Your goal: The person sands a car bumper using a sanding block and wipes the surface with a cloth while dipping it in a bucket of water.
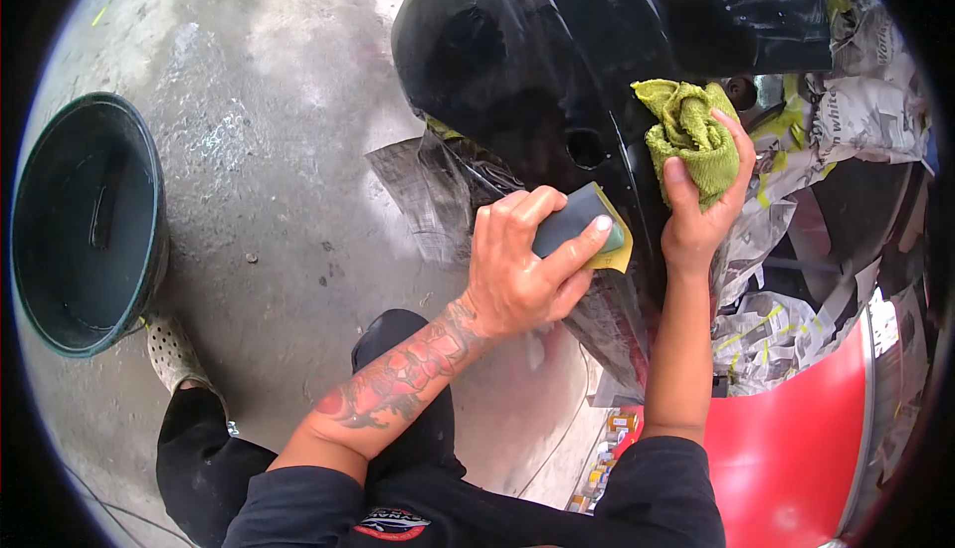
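we see a large, curved, glossy black panel (517, 81) across the upper middle of the view, marked by pale reflections, long raised creases and a dark round hole (586, 148) near its lower end. just below that hole, the left hand (522, 265) has its grip clamped on a small green block (615, 239) and a flat grey-and-yellow sheet (569, 222), the grey face uppermost and the yellow showing along its edges. the right hand (708, 215) has its grip closed around a bunched, lime-green, textured cloth (696, 140), thick with folds, at the panel's right side.

we cannot see the underside of the sheet, so we cannot tell whether it touches the panel; the right fingers are partly hidden behind the cloth. the panel's top is cut off by the frame. most print on the crumpled newspaper sheets (865, 120) at the right is too small for us to read. inside the round, dark plastic bucket (45, 200) at the left, a narrow dark shape (99, 218) is hard to make out.
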{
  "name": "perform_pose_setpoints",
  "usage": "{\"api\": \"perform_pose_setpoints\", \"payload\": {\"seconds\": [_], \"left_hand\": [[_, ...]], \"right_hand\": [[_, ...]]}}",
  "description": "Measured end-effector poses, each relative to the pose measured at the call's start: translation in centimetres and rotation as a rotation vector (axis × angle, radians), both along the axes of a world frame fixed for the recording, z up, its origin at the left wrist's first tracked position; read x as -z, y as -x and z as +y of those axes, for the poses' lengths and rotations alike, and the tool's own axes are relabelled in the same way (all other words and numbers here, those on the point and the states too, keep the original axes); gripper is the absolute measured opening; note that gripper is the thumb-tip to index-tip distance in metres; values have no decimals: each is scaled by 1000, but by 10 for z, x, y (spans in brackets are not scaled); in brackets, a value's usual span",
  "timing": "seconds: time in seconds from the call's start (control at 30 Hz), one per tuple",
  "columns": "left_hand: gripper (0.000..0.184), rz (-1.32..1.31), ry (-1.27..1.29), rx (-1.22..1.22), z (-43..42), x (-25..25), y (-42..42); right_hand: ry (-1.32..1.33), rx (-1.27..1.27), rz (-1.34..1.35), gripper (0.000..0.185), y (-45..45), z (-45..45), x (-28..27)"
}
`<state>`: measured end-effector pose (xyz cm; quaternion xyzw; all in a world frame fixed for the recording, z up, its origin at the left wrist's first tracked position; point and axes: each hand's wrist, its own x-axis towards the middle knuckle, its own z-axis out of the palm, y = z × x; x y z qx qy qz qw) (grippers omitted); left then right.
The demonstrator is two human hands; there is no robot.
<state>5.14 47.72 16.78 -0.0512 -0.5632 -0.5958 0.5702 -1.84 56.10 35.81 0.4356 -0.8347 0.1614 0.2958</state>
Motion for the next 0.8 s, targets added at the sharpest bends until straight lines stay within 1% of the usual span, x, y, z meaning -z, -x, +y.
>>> {"api": "perform_pose_setpoints", "payload": {"seconds": [0.17,0.23,0.3,0.37,0.43,0.47,0.5,0.57,0.6,0.63,0.7,0.8], "left_hand": [[66,-52,-158,-89,-28,2,22],[68,-54,-157,-76,-18,6,16],[68,-60,-107,-10,-10,8,6],[62,-59,-23,-51,-20,17,9],[59,-75,-114,-136,-41,15,26],[57,-120,-103,-143,-54,12,28],[59,-107,-94,-156,-56,11,30],[61,-105,-132,-117,-43,16,27],[65,-70,-160,-120,-34,16,23],[67,-72,-125,-104,-27,19,19],[66,-53,-76,-121,-29,28,24],[57,-42,-187,-168,-62,20,48]], "right_hand": [[25,7,-39,61,-1,0,0],[20,5,-27,61,-1,1,0],[25,2,-22,62,0,2,1],[35,-2,-35,62,1,3,1],[39,4,-43,62,0,2,1],[41,6,-47,62,0,2,1],[38,8,-39,62,-1,3,1],[30,0,-20,62,0,2,1],[33,0,-20,62,1,3,1],[34,1,-22,62,0,3,1],[34,4,-20,62,0,3,1],[42,1,-30,62,1,2,1]]}}
